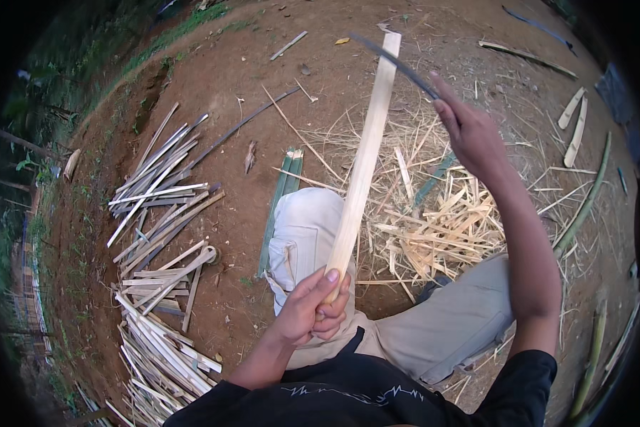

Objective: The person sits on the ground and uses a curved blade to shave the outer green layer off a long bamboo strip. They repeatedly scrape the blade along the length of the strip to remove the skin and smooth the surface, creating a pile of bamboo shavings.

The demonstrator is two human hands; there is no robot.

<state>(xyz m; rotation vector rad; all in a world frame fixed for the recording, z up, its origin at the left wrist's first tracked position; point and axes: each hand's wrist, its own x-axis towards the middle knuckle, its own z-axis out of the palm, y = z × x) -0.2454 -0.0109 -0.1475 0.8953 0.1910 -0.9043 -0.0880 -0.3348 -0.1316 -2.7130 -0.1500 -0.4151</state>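
My left hand (315,304) is closed round the near end of a long, pale bamboo strip (366,156), which slants up and away from me over my left knee. In my right hand (469,132), raised out in front at the right, is a long dark knife (409,71). Its handle is hidden in my grip. The blade crosses the strip near its far end and appears to lie against it. A small curled shaving (385,28) shows at the strip's far tip.
Thin bamboo shavings (451,231) are heaped beyond my right leg. Stacks of split strips (170,349) lie on the bare soil at left. Two green bamboo pieces (281,199) rest beside my left knee. A green bamboo pole (590,199) lies at right.
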